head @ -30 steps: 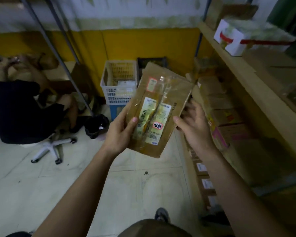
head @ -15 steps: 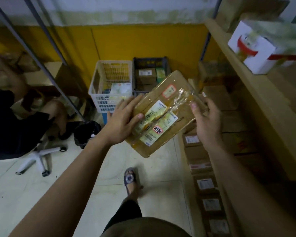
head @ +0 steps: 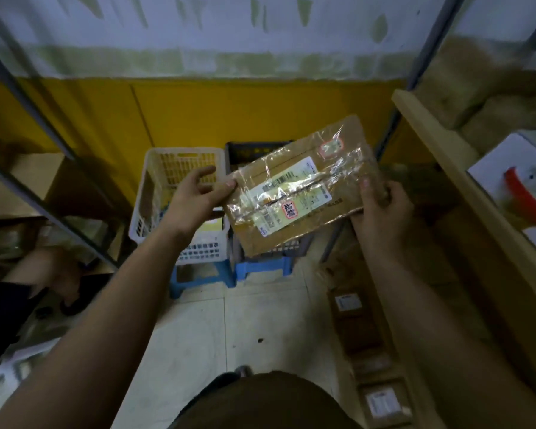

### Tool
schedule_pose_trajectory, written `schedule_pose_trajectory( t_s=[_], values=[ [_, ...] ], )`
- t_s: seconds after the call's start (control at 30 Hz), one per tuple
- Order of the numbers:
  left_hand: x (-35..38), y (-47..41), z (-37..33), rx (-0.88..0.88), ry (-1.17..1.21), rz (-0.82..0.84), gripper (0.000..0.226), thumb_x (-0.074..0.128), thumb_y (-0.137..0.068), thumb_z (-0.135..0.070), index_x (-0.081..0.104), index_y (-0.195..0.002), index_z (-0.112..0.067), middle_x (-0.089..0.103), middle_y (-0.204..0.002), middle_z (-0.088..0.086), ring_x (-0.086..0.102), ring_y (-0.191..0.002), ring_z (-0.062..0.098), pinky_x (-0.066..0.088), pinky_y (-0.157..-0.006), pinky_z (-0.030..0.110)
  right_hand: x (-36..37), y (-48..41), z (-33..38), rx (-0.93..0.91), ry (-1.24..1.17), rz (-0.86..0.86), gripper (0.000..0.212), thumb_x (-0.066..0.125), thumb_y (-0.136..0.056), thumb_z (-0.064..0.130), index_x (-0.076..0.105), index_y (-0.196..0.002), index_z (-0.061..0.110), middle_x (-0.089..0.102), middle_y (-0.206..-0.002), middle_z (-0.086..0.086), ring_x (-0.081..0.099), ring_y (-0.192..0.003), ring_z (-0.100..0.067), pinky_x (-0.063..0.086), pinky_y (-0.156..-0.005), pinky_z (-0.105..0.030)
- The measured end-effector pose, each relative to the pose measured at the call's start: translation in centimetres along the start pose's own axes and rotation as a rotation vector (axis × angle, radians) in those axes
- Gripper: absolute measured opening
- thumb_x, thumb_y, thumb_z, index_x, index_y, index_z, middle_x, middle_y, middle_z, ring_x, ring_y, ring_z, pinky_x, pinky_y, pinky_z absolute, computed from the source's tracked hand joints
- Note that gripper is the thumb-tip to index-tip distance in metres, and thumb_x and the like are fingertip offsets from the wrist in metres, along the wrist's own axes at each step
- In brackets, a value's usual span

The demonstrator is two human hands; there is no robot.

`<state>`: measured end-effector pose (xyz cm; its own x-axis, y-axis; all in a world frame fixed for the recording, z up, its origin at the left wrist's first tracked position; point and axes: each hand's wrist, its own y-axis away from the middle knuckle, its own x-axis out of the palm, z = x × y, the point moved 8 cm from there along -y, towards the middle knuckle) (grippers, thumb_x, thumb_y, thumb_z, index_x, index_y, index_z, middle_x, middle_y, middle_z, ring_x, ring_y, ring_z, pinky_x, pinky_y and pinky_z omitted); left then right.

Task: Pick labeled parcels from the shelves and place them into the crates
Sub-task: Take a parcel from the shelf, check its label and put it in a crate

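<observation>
Cardboard parcel, edges in left hand and right hand, crates beyond

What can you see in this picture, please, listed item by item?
parcel: one, brown with white labels, held over the crates
white crate: one, white, on a stool by the yellow wall
dark crate: one, black, right of the white crate, partly behind the parcel
stools: two, blue, under the crates
shelf: one, wooden, right side
box: one, white with a red band, on the shelf
small boxes: several, brown, labelled, low on the right
other person: one, dark clothes, lower left
left hand: pinches the parcel's left corner
right hand: grips the parcel's right end
</observation>
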<state>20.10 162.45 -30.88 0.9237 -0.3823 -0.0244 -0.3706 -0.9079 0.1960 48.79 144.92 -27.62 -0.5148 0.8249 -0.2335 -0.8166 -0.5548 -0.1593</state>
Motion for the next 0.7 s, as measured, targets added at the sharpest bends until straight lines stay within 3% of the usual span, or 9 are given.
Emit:
schedule_pose_trajectory(
  t_s=[0.1, 0.23, 0.37, 0.47, 0.53, 0.57, 0.63, 0.7],
  values=[
    [-0.7, -4.7, -0.7, -0.002, 0.107, -0.048, 0.057, 0.072, -0.094, -0.026, 0.047, -0.144, -0.014, 0.066, -0.126, 0.008, 0.070, -0.106, 0.018, 0.058, -0.083, 0.034, 3.3, -3.5, 0.8, 0.009, 0.019, -0.019, 0.018, 0.061, -0.091, 0.056, 0.059, -0.085, 0.038, 0.068, -0.089, 0.007, 0.070, -0.089, -0.024, 0.059, -0.077, -0.058],
    [-1.1, -10.8, -1.4, 0.079, 0.056, -0.029, 0.053, 0.070, -0.096, -0.019, 0.048, -0.144, -0.018, 0.064, -0.130, 0.003, 0.069, -0.105, 0.016, 0.057, -0.075, 0.026, 8.6, -8.1, -0.3, 0.087, -0.004, 0.092, 0.027, 0.064, -0.090, 0.055, 0.058, -0.086, 0.029, 0.069, -0.100, -0.016, 0.069, -0.094, -0.040, 0.057, -0.075, -0.065],
    [-0.9, -16.6, -1.3, 0.107, 0.005, -0.015, 0.060, 0.070, -0.096, -0.015, 0.043, -0.148, -0.030, 0.061, -0.134, -0.003, 0.066, -0.110, 0.019, 0.057, -0.080, 0.035, 13.4, -13.0, -2.9, 0.137, 0.090, 0.225, 0.029, 0.062, -0.093, 0.054, 0.056, -0.085, 0.027, 0.065, -0.091, -0.006, 0.068, -0.094, -0.037, 0.056, -0.076, -0.065],
    [-0.1, -21.5, -0.4, 0.089, -0.040, -0.014, 0.067, 0.069, -0.095, -0.009, 0.039, -0.151, -0.030, 0.058, -0.138, -0.004, 0.066, -0.106, 0.016, 0.060, -0.084, 0.039, 16.4, -17.3, -6.0, 0.194, 0.161, 0.311, 0.055, 0.055, -0.082, 0.072, 0.060, -0.095, 0.018, 0.066, -0.099, -0.014, 0.066, -0.095, -0.038, 0.056, -0.080, -0.063],
    [0.8, -24.9, 0.5, 0.056, -0.086, -0.001, 0.078, 0.070, -0.095, -0.012, 0.029, -0.157, -0.034, 0.050, -0.149, -0.002, 0.066, -0.109, 0.017, 0.060, -0.081, 0.039, 18.0, -20.4, -8.2, 0.213, 0.231, 0.347, 0.052, 0.053, -0.086, 0.071, 0.060, -0.097, 0.020, 0.067, -0.098, -0.007, 0.066, -0.093, -0.032, 0.055, -0.082, -0.057],
    [1.1, -26.5, 1.2, 0.029, -0.104, 0.003, 0.084, 0.070, -0.095, -0.014, 0.021, -0.159, -0.038, 0.044, -0.154, -0.001, 0.065, -0.110, 0.018, 0.059, -0.078, 0.037, 18.6, -21.9, -9.2, 0.227, 0.271, 0.357, 0.047, 0.053, -0.089, 0.068, 0.059, -0.101, 0.023, 0.066, -0.101, -0.001, 0.066, -0.095, -0.029, 0.056, -0.084, -0.054],
    [1.9, -29.5, 2.4, -0.026, -0.141, 0.012, 0.092, 0.069, -0.096, -0.016, 0.009, -0.160, -0.043, 0.035, -0.161, 0.001, 0.063, -0.116, 0.024, 0.058, -0.079, 0.037, 20.0, -24.5, -11.4, 0.286, 0.316, 0.398, 0.050, 0.053, -0.092, 0.066, 0.054, -0.128, 0.032, 0.064, -0.119, 0.004, 0.063, -0.110, -0.026, 0.052, -0.095, -0.055],
    [2.8, -32.1, 3.5, -0.071, -0.191, 0.028, 0.091, 0.066, -0.098, -0.014, 0.006, -0.161, -0.042, 0.028, -0.165, 0.003, 0.057, -0.128, 0.030, 0.058, -0.089, 0.044, 21.6, -26.4, -13.5, 0.359, 0.345, 0.479, 0.062, 0.052, -0.096, 0.060, 0.033, -0.151, 0.037, 0.054, -0.142, 0.001, 0.055, -0.126, -0.028, 0.046, -0.104, -0.054]
  ],
)
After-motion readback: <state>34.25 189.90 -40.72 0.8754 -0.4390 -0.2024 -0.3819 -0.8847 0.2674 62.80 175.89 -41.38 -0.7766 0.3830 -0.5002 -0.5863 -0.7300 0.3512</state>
